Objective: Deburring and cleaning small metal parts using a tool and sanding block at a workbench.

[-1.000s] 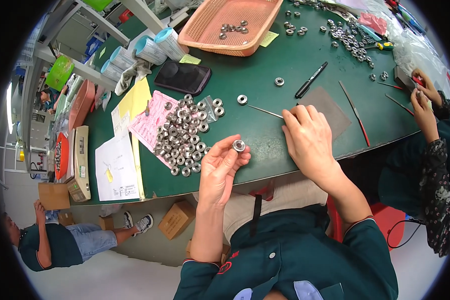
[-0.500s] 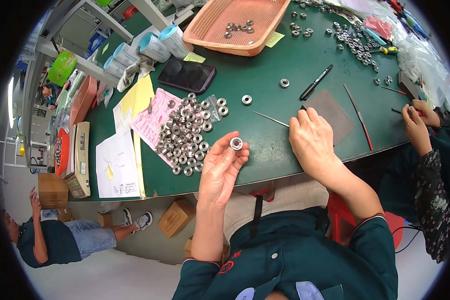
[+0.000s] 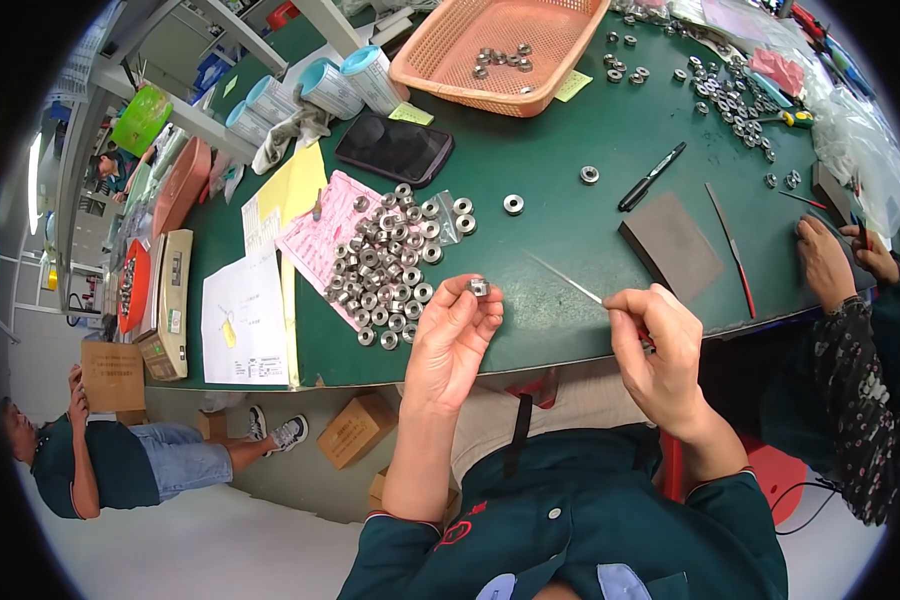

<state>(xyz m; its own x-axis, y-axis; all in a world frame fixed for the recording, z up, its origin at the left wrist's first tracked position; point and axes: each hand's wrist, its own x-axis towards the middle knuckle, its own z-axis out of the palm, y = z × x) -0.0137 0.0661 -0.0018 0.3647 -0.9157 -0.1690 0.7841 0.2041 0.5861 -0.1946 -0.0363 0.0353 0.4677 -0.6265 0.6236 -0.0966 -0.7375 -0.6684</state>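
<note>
Between thumb and fingertips, my left hand pinches a small steel ring, seen nearly side-on. My right hand is closed around the red handle of a thin needle file. The file's tip points up and left, above the ring and apart from it. A heap of similar steel rings lies left of my left hand, partly on pink paper. Two single rings, a nearer one and a farther one, lie on the green table. Beyond my right hand rests a flat grey-brown block.
A black pen and a red-handled file flank the block. At the back stands an orange basket holding several rings. A phone and papers lie left. At right are a co-worker's hands and scattered rings.
My right hand has drawn back toward me and right, uncovering the block, and the file has come with it. The ring in my left hand has turned from face-on to nearly side-on.
</note>
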